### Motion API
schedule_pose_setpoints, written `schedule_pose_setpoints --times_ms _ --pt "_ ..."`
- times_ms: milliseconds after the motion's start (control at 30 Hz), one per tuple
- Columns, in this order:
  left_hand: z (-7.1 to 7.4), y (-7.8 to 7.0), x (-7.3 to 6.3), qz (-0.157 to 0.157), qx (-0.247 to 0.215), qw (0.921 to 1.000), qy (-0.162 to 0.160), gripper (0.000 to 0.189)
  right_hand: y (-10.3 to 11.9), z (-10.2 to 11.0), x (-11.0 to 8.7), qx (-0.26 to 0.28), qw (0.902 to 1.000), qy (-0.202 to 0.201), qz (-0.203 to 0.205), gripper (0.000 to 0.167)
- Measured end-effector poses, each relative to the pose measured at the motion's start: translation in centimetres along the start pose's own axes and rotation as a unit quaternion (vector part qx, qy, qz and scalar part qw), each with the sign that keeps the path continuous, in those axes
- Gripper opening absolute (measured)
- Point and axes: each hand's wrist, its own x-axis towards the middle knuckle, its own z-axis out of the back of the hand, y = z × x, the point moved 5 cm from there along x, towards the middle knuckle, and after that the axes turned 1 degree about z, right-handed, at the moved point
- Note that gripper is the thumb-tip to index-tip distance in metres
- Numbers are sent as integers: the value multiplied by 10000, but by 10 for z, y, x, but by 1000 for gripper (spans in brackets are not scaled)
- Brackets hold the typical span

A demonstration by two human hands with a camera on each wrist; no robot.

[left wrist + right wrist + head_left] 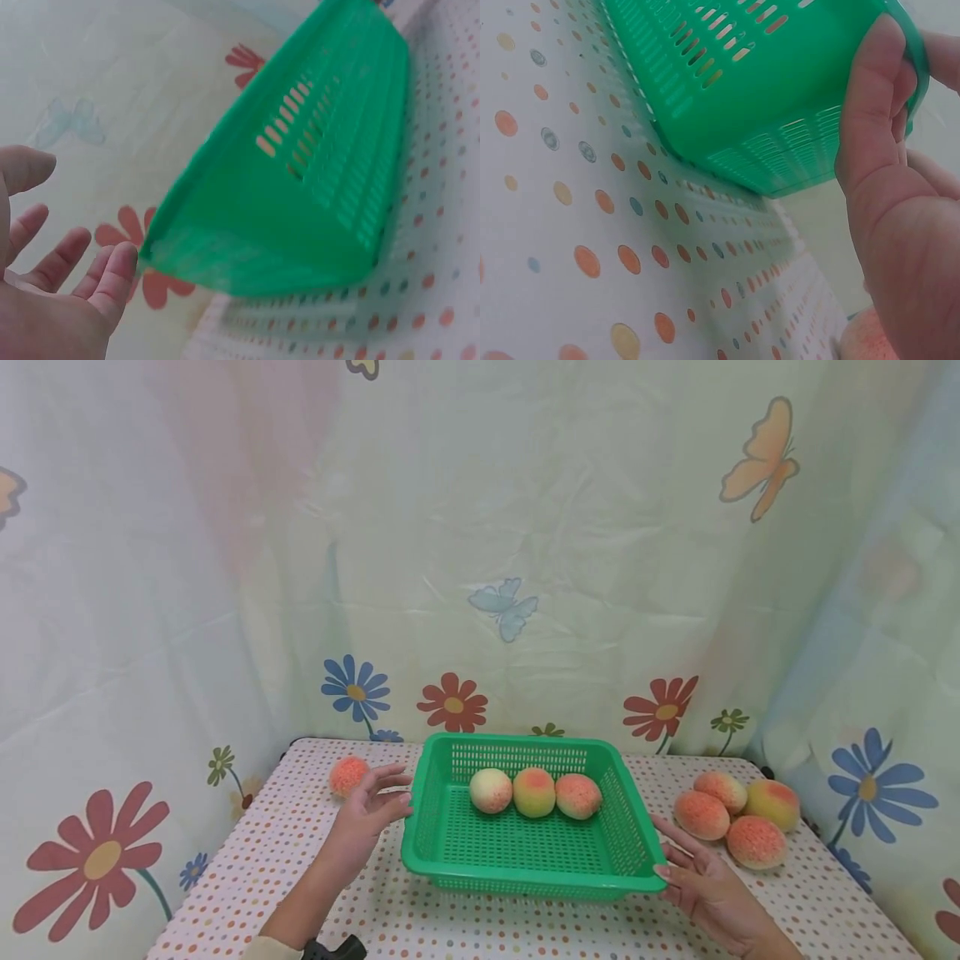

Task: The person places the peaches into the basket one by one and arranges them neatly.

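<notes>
A green plastic basket (pixel 517 881) stands on the table between both hands. Three peaches lie in it side by side: a pale one (pixel 491 791), a yellow one (pixel 534 792) with a red top, and a pinkish one (pixel 578 797). My right hand (pixel 705 889) holds the basket's right rim near the front corner, with fingers and thumb on either side of the rim in the right wrist view. Beside the left rim, my left hand (pixel 369 810) has its fingers spread and grips nothing. In the left wrist view, its fingertips (pixel 124 262) are right at the rim corner.
Several more peaches (pixel 756 842) sit in a group at the right of the table. A single red peach (pixel 348 776) lies at the left, behind my left hand. The dotted tablecloth (pixel 420 927) covers the table, and a flowered curtain (pixel 562 660) closes off the back and sides.
</notes>
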Motion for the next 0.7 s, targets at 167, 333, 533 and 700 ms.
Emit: schedule_pose_setpoints --times_ms 167,333,533,700 --pt "23 16 0 -35 588 9971 -486 51 0 1 0 -42 10000 -4 46 62" --pt "44 28 2 -4 897 9920 -893 46 0 0 0 -8 10000 45 89 63" --pt "64 36 3 4 1039 9878 -1157 47 1 -2 0 37 9999 99 99 63" --pt "80 45 6 39 1171 9834 -1388 49 1 -2 0 18 9999 63 88 62"
